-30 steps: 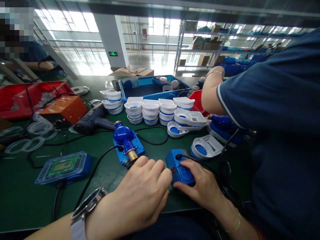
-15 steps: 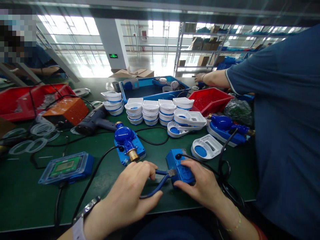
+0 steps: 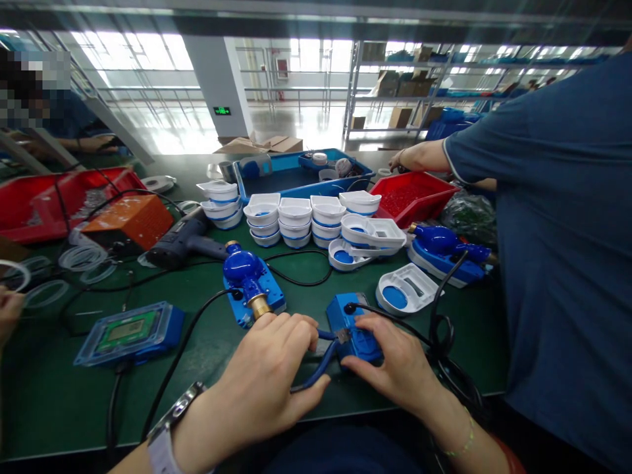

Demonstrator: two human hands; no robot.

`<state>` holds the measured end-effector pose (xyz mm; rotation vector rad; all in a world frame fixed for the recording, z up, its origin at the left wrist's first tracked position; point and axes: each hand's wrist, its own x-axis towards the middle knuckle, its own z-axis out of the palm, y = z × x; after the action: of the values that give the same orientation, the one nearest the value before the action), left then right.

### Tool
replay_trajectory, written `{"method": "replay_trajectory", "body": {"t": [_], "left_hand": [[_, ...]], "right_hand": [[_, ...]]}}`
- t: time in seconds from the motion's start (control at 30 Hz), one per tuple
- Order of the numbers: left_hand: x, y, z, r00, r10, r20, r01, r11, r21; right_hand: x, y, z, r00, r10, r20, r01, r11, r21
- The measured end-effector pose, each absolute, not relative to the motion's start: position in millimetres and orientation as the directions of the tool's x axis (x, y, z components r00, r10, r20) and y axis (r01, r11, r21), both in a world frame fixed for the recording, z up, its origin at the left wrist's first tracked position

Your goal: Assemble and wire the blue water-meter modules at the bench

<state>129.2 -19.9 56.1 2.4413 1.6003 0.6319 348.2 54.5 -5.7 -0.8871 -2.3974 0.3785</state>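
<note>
My left hand (image 3: pixel 276 365) is closed round the blue handles of a pair of pliers (image 3: pixel 323 365), whose metal jaws touch the left side of a blue plastic box (image 3: pixel 363 345). That box lies on the green table with a black cable running out of its top to the right. My right hand (image 3: pixel 402 355) grips the box from its right side, thumb at the near edge. Just beyond my left hand sits a blue meter body with a brass thread (image 3: pixel 244 270) on a blue base. A white cover with a blue disc (image 3: pixel 407 289) lies past my right hand.
Stacked white covers (image 3: pixel 295 214) line the middle, before a blue tray (image 3: pixel 237 181). A red bin (image 3: pixel 415 204) and another blue meter (image 3: pixel 451 247) stand right, near a co-worker (image 3: pixel 567 230). Left are a display unit (image 3: pixel 128 332), a power screwdriver (image 3: pixel 185 240) and another person's hand (image 3: pixel 8 309).
My left hand and the pliers have shifted slightly right, further onto the box. At the far left another person's hand with a white ring has come into view. The co-worker's arm on the right has moved.
</note>
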Motion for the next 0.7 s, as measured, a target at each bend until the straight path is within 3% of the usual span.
{"method": "replay_trajectory", "body": {"t": [0.33,0.57,0.7], "left_hand": [[135.7,-6.3,82.9,0.395,0.915,0.082,0.874,-0.402,0.274],[128.7,8.2,91.1,0.401,0.916,0.019,0.847,-0.378,0.375],[129.0,7.3,88.7,0.403,0.915,0.035,0.845,-0.386,0.371]], "right_hand": [[349.6,53.6,-4.9,-0.640,0.662,0.390,0.491,0.743,-0.455],[349.8,53.2,-5.1,-0.642,0.675,0.364,0.505,0.729,-0.462],[348.9,53.3,-4.3,-0.638,0.684,0.354,0.514,0.721,-0.465]]}}
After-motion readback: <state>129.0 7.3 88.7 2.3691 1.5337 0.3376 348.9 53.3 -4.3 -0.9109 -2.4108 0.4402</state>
